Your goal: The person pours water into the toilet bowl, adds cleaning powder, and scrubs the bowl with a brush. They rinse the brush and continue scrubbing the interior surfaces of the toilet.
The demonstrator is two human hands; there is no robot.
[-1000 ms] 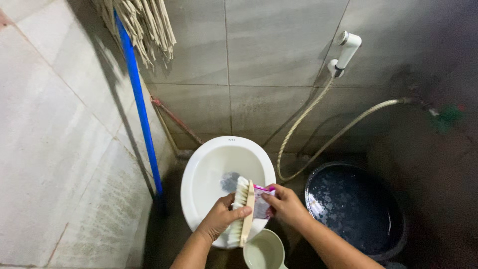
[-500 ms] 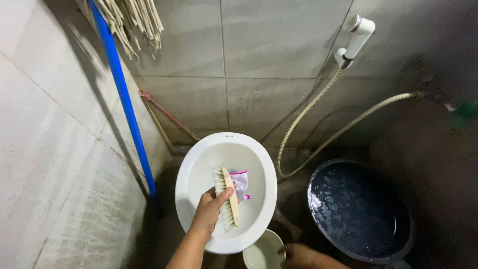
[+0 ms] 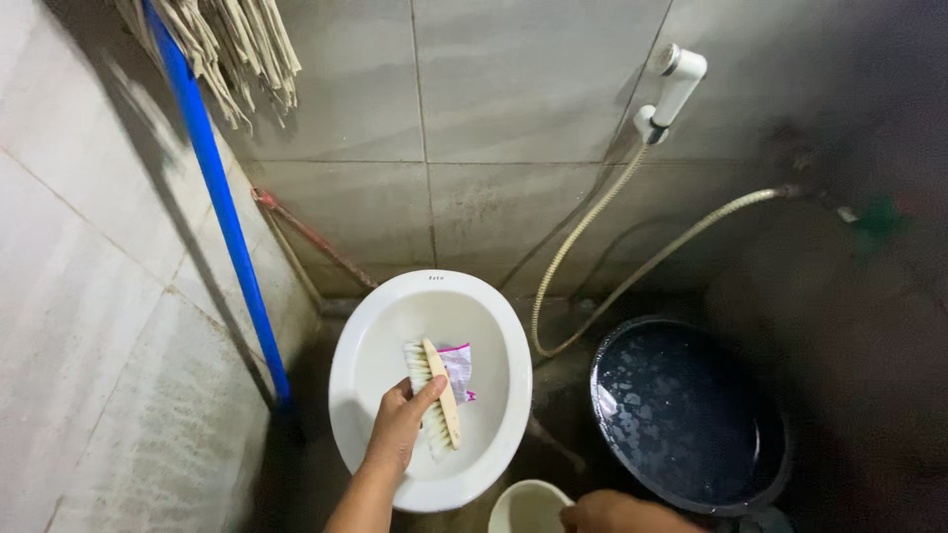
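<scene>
The left hand is clamped round a wooden scrub brush, bristles turned left, held over the white toilet bowl. A small pink-and-white sachet lies inside the bowl just behind the brush. The right hand rests on the rim of a pale dipper below the bowl; its grip I cannot tell. No foam shows in the bowl, so scrubbing looks hardly begun. A dark bucket of water stands right of the bowl.
</scene>
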